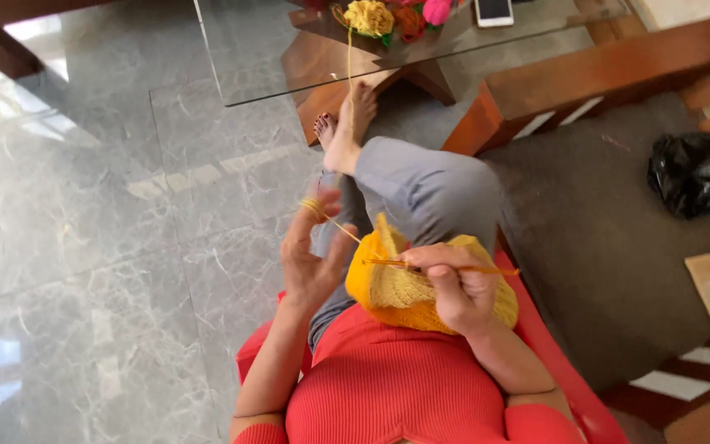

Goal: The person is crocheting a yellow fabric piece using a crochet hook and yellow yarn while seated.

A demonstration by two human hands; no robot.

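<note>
A yellow crocheted piece is held over the lap, just above the red top and in front of the crossed grey trouser leg. The right hand is closed in a pinch around a thin orange crochet hook, which lies nearly level, its tail pointing out to the right and its tip buried at the upper edge of the piece. The left hand is raised beside the work with fingers spread and loosely curled, gripping nothing solid; the yellow yarn is looped around the fingertips and runs taut down to the hook. A further strand is seen rising past the bare feet to a yellow ball of yarn on the glass table, where other coloured balls and a phone also lie. For this stitch to be made well, tension is judged to be the point: the strand should be kept evenly tight over the left fingers, neither slack nor strained, and the hook turned gently so the loop is caught cleanly. The long feed line near the feet could snag, so it is best kept free. A black bag sits on the grey rug, well apart.
</note>
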